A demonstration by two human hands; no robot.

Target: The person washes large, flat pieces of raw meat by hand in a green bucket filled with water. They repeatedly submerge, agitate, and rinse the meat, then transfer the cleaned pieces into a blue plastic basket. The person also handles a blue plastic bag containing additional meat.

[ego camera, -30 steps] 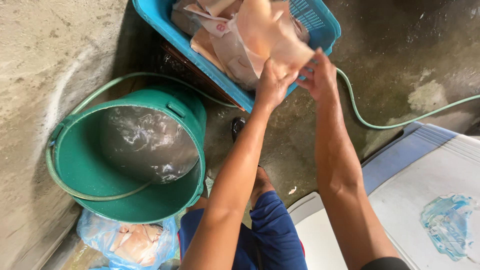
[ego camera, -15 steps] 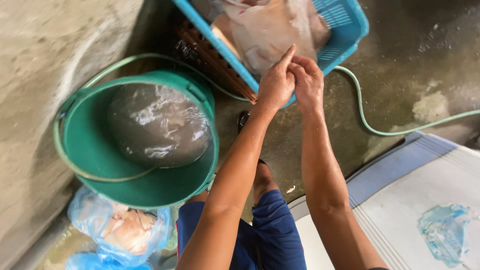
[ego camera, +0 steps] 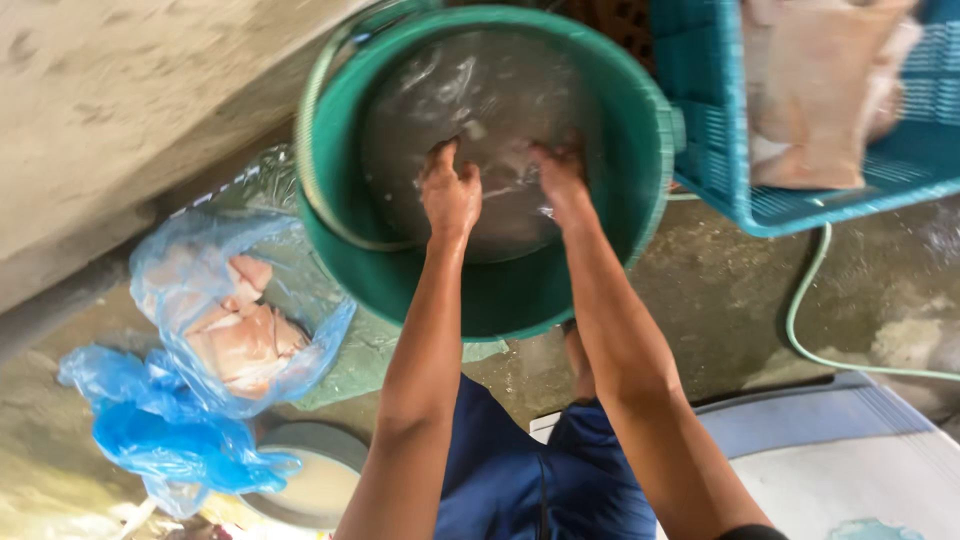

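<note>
Both my hands are down in the water of a green bucket. My left hand has its fingers curled at the water surface, and whether it holds anything cannot be told. My right hand dips its fingertips under the water, which hides them. Pale pieces of raw meat lie in a blue plastic basket just right of the bucket.
A clear blue plastic bag with raw meat lies on the wet concrete floor at the left, above a crumpled blue bag. A green hose runs along the floor at the right. A white and blue board sits at the lower right.
My hands have left the meat in the blue basket and moved down into the water of the green bucket. The view has shifted toward the bucket.
</note>
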